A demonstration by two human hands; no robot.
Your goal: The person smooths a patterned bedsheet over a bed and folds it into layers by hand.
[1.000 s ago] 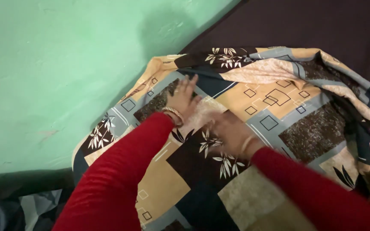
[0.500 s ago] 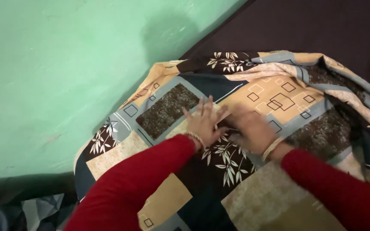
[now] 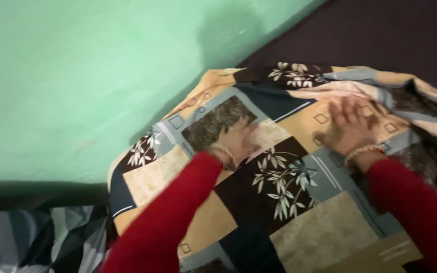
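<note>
While both arms in red sleeves reach forward, the left hand (image 3: 238,139) lies flat with fingers spread on the patterned bedcover (image 3: 279,202), pressing a pale patch just right of a speckled brown square. The right hand (image 3: 350,129) rests at about three o'clock from it, palm down and fingers loose on a tan panel with small outlined squares; neither hand grips any fold (both simply press the cloth). A thin bangle (image 3: 362,150) circles the right wrist, and another shows at the left. The bedcover, in tan, grey, navy and dark brown blocks with pale leaf sprigs, lies bunched over a dark mattress (image 3: 395,35) that runs off toward one o'clock. A green wall (image 3: 77,76) closes in tight along the cover's edge from nine to twelve o'clock. At seven o'clock, a grey striped cloth (image 3: 36,237) sits crumpled in shadow.
</note>
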